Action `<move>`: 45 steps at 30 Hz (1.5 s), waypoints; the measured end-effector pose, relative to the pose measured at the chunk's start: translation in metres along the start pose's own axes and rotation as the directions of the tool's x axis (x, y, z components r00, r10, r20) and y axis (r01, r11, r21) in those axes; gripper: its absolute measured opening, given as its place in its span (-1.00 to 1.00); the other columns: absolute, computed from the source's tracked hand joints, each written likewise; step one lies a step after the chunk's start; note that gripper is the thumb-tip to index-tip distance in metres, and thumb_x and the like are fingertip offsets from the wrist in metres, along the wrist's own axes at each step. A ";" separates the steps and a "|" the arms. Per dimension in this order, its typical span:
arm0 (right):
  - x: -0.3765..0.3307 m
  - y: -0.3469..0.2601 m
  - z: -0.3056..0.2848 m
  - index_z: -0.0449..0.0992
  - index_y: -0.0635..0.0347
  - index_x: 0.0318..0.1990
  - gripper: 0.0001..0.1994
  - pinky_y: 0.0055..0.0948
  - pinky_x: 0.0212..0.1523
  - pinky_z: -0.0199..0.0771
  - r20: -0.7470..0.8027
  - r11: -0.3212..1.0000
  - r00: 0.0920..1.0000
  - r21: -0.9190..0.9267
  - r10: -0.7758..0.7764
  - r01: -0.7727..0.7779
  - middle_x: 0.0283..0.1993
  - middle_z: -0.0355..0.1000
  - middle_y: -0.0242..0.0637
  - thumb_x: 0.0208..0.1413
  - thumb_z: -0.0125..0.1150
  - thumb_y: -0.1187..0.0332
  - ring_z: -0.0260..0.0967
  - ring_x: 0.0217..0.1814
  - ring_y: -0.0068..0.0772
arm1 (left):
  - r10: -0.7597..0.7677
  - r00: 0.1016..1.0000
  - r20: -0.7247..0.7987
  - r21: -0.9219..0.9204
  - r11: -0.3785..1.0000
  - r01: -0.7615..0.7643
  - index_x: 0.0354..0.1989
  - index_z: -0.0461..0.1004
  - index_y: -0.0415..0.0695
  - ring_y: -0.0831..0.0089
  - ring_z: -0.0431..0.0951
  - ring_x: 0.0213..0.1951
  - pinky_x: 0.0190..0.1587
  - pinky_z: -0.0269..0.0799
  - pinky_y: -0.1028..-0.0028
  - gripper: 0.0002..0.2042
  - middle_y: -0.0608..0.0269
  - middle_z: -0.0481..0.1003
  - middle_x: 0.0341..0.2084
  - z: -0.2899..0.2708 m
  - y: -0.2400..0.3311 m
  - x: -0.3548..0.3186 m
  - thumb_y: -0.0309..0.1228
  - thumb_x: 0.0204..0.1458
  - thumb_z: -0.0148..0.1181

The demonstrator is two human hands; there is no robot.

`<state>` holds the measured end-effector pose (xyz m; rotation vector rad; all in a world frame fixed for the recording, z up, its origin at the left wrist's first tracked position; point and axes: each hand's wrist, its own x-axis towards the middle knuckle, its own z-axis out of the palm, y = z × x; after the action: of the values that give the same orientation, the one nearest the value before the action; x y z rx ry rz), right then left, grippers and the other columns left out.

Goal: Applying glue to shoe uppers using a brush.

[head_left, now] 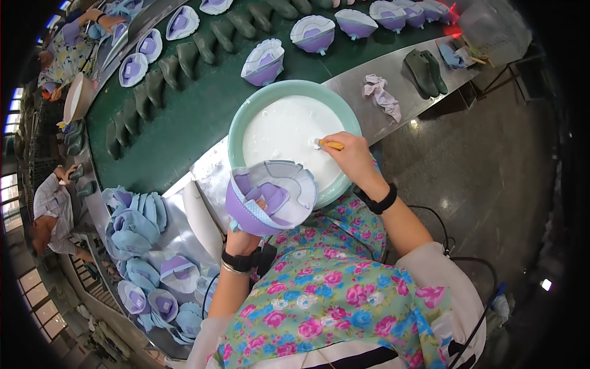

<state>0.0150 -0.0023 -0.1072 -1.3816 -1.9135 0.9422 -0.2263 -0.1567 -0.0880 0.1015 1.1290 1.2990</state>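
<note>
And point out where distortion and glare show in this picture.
Head view: the green surface's edge bows and the corners go black; glare whitens the metal tabletop beside the mint basin; a red glow flares at upper right; the right hand looks fairly sharp.

Lettering and numbers: none legible.
Basin, held shoe upper and floral apron (printed flowers only) bear no readable label, brand or sign; finer marks are too small to tell.
</note>
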 end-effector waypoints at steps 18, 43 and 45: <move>-0.010 -0.073 -0.055 0.58 0.30 -0.37 -0.87 -0.66 -0.47 0.41 0.034 0.875 0.966 0.415 0.257 -0.248 -0.49 0.52 -0.33 -0.01 0.34 0.41 0.43 -0.51 -0.66 | 0.105 0.992 0.067 0.012 0.994 -0.106 0.03 0.37 -0.22 0.35 0.53 -0.12 -0.07 0.50 0.36 -0.67 0.17 0.49 -0.15 0.054 0.026 0.005 -0.55 0.05 0.15; 0.033 -0.127 -0.097 0.58 0.29 -0.28 -0.88 -0.66 -0.36 0.44 0.186 0.882 0.980 0.471 -0.073 -0.024 -0.39 0.53 -0.35 0.03 0.28 0.45 0.45 -0.38 -0.64 | 0.360 0.849 0.386 0.044 0.913 -0.407 -0.09 0.43 -0.24 0.34 0.52 -0.12 0.03 0.48 0.30 -0.71 0.15 0.51 -0.18 0.018 0.030 0.013 -0.37 0.02 0.16; 0.035 -0.145 -0.095 0.59 0.30 -0.23 -0.84 -0.58 -0.25 0.46 0.368 0.853 0.866 0.509 -0.339 0.117 -0.32 0.55 -0.30 -0.01 0.31 0.50 0.47 -0.28 -0.55 | 0.137 0.888 0.439 -0.088 0.990 -0.109 -0.07 0.42 -0.24 0.36 0.51 -0.09 0.04 0.46 0.31 -0.68 0.16 0.49 -0.14 0.015 0.027 0.015 -0.34 0.03 0.19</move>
<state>0.0024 0.0202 0.0682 -0.6575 -1.9223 1.5757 -0.2372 -0.1283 -0.0727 0.4114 0.6974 1.3349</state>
